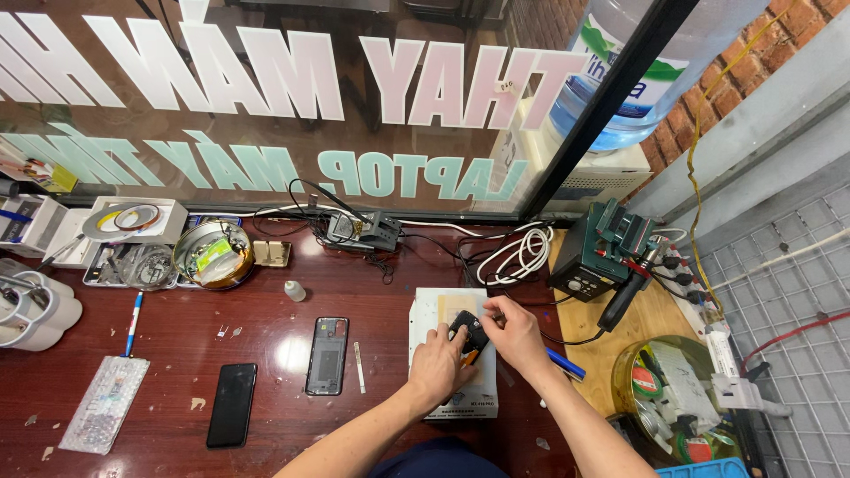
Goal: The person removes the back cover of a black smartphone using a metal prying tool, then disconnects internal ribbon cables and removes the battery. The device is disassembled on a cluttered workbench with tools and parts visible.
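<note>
Both hands meet over a white box-shaped device (453, 354) that sits on the dark red table (266, 319), toward its right end and close to the near edge. The left hand (438, 365) curls its fingers around a small black part (469, 333) lying on top of the device, with something orange showing just under the fingers. The right hand (515, 335) pinches the same black part from the other side, fingertips pressed to its upper right edge. The 2 hands are almost touching.

Left of the device, a thin pale strip (359, 366) lies beside an open phone back shell (328, 355), and a black phone (232, 404) rests nearer the front edge. A small white bottle (294, 290) stands further back. A clear flat packet (99, 404) and a blue pen (133, 324) lie toward the left end. Along the far edge are a round tin (212, 254), tape rolls (133, 218) and a tangle of cables (518, 255). At the right end stands a green soldering station (595, 252).
</note>
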